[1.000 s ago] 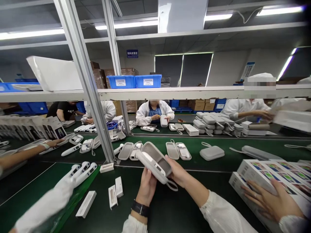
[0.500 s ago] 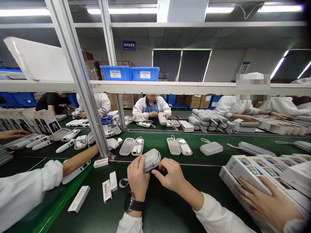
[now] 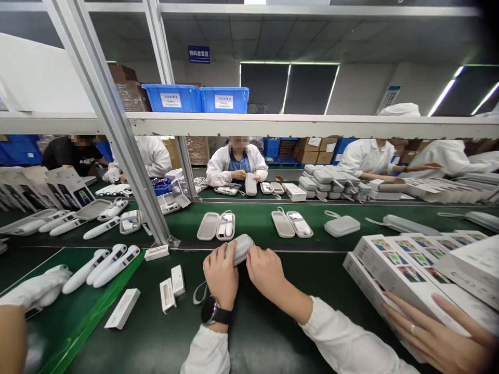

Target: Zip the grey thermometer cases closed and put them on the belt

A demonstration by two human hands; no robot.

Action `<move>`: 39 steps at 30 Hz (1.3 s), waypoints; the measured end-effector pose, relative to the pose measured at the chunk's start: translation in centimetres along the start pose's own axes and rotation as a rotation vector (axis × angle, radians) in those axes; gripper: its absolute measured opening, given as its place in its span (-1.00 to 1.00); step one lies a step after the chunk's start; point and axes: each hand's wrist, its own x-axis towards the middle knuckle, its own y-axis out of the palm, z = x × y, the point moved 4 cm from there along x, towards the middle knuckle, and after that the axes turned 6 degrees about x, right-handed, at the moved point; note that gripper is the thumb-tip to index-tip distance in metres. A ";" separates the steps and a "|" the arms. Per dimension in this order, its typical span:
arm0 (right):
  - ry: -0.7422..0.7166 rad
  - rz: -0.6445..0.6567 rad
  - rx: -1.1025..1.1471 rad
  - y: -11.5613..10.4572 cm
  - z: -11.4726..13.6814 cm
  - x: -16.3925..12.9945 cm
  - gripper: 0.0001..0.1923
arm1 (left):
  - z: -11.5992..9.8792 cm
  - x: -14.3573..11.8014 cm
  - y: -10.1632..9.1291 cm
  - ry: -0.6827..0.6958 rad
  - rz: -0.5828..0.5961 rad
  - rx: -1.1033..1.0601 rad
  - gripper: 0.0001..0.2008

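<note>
Both my hands on the grey zip case [image 3: 240, 248] now. A second ago it was open, held up between them; now it is closed and down on the green belt [image 3: 273, 332], just ahead of my knuckles. My left hand [image 3: 220, 274] is curled over its near left end, fingers wrapped and gripping. My right hand [image 3: 266, 270] is pinched at its right edge, fingertips closed on it; half a second ago that hand was off to the right, fingers spread. The case strap [image 3: 198, 294] trails left of my left wrist. Two small white boxes [image 3: 172, 289] lie farther left. A co-worker's hand [image 3: 444, 332] rests on printed cartons [image 3: 393, 265] off to my right.
</note>
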 end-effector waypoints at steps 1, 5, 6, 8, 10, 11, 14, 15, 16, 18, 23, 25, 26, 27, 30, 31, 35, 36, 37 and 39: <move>0.006 0.040 -0.032 -0.1 -0.2 0.2 -0.71 | 0.0 0.0 0.0 0.011 0.010 0.003 -0.39; 0.009 0.131 -0.074 -2.4 -1.9 1.5 -0.85 | 0.2 0.4 -0.3 0.047 0.037 -0.009 -0.41; 0.001 0.144 -0.052 -3.3 -2.7 1.9 -0.87 | 0.2 0.5 -0.5 0.048 0.034 -0.020 -0.42; -0.010 0.188 0.041 -4.8 -4.4 2.7 -0.90 | 0.3 0.8 -0.8 0.065 0.022 -0.065 -0.43; 0.009 0.231 0.199 -5.6 -6.4 3.2 -0.88 | 0.4 1.1 -1.0 0.101 0.018 -0.134 -0.42; 0.036 0.250 0.310 -5.7 -7.3 3.5 -0.87 | 0.5 1.2 -1.1 0.117 0.022 -0.172 -0.41; 0.131 0.350 0.655 -4.5 -9.2 3.7 -0.80 | 1.0 1.6 -0.9 0.144 0.048 -0.293 -0.42; 0.151 0.396 0.740 -3.7 -9.5 3.6 -0.77 | 1.0 1.7 -0.9 0.163 0.061 -0.346 -0.43; 0.162 0.440 0.796 -2.8 -9.5 3.4 -0.75 | 0.8 1.7 -0.9 0.192 0.076 -0.411 -0.46; 0.165 0.504 0.855 -0.9 -9.3 3.0 -0.70 | 0.2 1.7 -1.2 0.238 0.108 -0.589 -0.50; 0.238 0.569 1.080 2.5 -8.7 2.5 -0.62 | 0.7 1.4 -1.3 -0.073 0.062 -1.035 -0.48; 0.255 0.608 1.145 2.9 -8.5 2.4 -0.61 | 2.2 1.2 -0.9 -0.280 0.007 -1.148 -0.48; 0.258 0.634 1.187 3.1 -8.3 2.3 -0.61 | 3.0 1.1 -0.6 -0.361 -0.011 -1.205 -0.48; 0.261 0.661 1.231 3.3 -7.9 2.2 -0.61 | 3.6 1.0 -0.4 -0.420 -0.015 -1.267 -0.47; 0.282 0.759 1.377 4.1 -6.3 1.4 -0.60 | 4.9 0.8 0.0 -0.554 -0.058 -1.472 -0.40; 0.296 0.762 1.429 4.3 -5.7 1.1 -0.60 | 5.1 0.7 0.0 -0.589 -0.086 -1.533 -0.39; 0.361 0.599 1.587 4.7 -3.9 0.5 -0.59 | 4.6 0.9 0.0 -0.670 -0.152 -1.656 -0.43; 0.378 0.557 1.595 4.5 -3.6 0.5 -0.60 | 4.4 1.0 0.1 -0.683 -0.152 -1.666 -0.45; 0.394 0.526 1.596 4.2 -3.3 0.6 -0.61 | 4.2 1.2 0.3 -0.702 -0.153 -1.672 -0.48; 0.429 0.473 1.586 3.6 -2.9 0.8 -0.65 | 4.0 1.4 0.7 -0.778 -0.157 -1.675 -0.53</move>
